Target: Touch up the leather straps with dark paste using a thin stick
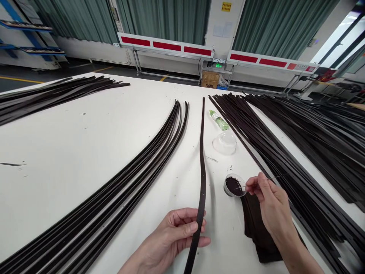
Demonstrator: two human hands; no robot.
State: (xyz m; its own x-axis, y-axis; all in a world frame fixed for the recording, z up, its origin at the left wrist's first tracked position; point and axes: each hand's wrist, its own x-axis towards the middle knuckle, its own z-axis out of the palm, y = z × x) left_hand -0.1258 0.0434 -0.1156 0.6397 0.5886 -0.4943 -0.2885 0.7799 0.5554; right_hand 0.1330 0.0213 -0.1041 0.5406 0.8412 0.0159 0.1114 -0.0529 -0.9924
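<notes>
The strip [202, 179], raised partly off the table [114, 125], is pinched in our left hand [171, 239], while our right hand [272, 203] grips a rod [242, 187] with its tip at the dark contents [232, 185] of our clear cup [240, 193], beyond which sit a clear lid [225, 143] and a green bottle [219, 120].

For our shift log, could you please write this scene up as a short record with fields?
Left hand: holds a dark strip between thumb and fingers
Right hand: pinches a thin rod, one end at the cup's dark contents
Cup: small, clear-walled
Cloth: dark, partly under the right forearm
Beyond the cup: clear plastic dish, green bottle lying down
Other strips: a bundle left of the held strip, more at far left and right
Surface: white table
</notes>
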